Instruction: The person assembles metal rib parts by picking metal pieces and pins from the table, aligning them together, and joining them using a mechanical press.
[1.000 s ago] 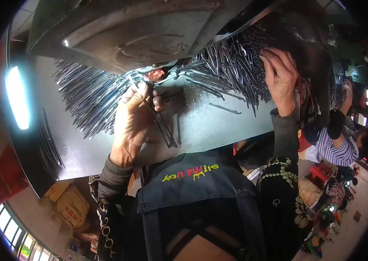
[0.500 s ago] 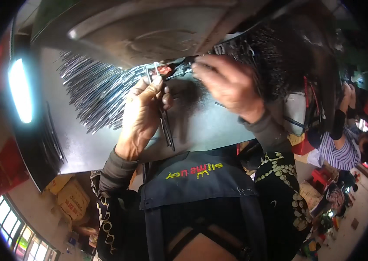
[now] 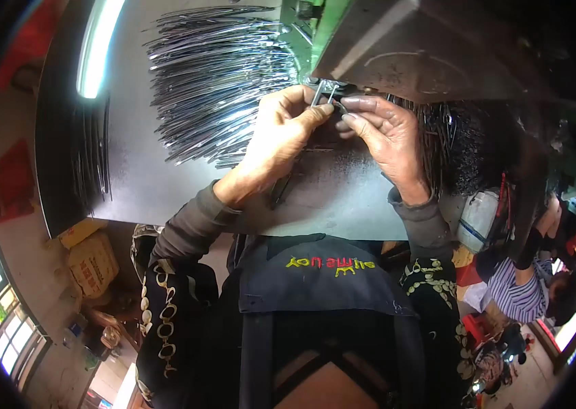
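Note:
My left hand pinches a pair of thin metal strips between thumb and fingers. Their upper ends stand just in front of the dark metal tool part of a green machine. Close beside it, my right hand has its thumb and fingertips pressed together by the strips. A small dark thing shows at those fingertips, too small to name. To the left of my left hand lies a large pile of long thin metal rods, fanned out across the grey metal table.
A dark metal machine cover hangs over the work at the upper right. More dark rods lie beyond my right hand, and a few rest at the left edge. A bright lamp tube stands upper left. Another person sits at the right.
My right hand has come down and left from beside the machine to my left hand, its fingers closing. My left hand has shifted right with the metal strips. The whole view has also turned.

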Demonstrator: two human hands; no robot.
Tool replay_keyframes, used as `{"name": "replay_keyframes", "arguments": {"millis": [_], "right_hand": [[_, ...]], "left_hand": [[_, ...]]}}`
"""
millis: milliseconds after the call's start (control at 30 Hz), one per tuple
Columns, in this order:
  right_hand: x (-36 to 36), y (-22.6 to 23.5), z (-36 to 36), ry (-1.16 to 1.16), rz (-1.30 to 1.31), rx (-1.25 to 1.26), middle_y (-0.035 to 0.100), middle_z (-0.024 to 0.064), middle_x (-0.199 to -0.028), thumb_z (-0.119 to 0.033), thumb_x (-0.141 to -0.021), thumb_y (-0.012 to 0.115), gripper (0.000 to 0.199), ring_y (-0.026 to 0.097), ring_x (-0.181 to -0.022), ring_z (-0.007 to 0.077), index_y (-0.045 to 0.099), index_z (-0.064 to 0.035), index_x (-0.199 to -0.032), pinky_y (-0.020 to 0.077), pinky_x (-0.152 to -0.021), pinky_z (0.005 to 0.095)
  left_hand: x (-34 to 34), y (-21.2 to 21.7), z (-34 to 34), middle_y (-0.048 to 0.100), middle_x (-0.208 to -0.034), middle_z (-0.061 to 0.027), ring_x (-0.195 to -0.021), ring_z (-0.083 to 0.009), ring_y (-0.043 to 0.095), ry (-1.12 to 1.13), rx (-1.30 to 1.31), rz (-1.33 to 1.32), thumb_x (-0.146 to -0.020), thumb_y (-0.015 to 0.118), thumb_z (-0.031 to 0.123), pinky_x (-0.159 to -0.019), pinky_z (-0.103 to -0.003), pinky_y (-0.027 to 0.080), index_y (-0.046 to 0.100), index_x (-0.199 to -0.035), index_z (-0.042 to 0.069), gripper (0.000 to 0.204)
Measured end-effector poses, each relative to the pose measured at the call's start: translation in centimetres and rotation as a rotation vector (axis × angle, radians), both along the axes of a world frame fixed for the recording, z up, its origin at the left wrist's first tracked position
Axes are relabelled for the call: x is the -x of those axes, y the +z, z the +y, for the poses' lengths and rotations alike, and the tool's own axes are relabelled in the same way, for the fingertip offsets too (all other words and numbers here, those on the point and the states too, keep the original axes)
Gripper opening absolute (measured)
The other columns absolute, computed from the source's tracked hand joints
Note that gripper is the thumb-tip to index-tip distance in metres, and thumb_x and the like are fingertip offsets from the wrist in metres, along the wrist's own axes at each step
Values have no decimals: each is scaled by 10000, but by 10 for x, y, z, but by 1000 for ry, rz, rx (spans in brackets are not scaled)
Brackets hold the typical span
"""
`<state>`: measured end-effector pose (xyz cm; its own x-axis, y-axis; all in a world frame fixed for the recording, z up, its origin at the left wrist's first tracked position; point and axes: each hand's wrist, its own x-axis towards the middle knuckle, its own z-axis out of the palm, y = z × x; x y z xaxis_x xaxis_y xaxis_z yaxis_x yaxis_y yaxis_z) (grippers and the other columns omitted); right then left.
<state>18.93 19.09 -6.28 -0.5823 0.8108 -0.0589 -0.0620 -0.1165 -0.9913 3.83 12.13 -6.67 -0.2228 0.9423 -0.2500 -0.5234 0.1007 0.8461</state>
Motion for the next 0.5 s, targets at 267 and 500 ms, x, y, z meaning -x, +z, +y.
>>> {"name": "replay_keyframes", "arguments": {"millis": [267,500], "right_hand": [[7,-1,-3,-94,-186,38,618,53,-711,-79,-855,602,124,558,-557,67,616,33,-906,469,-499,193],[11,-1,-3,-106,-138,72,613,43,-708,-75,-852,599,107,569,-592,68,618,28,-874,486,-524,199]], "left_hand": [[4,2,-1,623,-748,-31,-644,-41,533,7,-50,289,-791,592,-28,-578,-186,443,600,-900,-31,109],[1,2,3,621,-781,-42,-666,-59,559,63,-54,82,-786,578,-37,-596,-187,455,564,-1005,-8,222]]}}
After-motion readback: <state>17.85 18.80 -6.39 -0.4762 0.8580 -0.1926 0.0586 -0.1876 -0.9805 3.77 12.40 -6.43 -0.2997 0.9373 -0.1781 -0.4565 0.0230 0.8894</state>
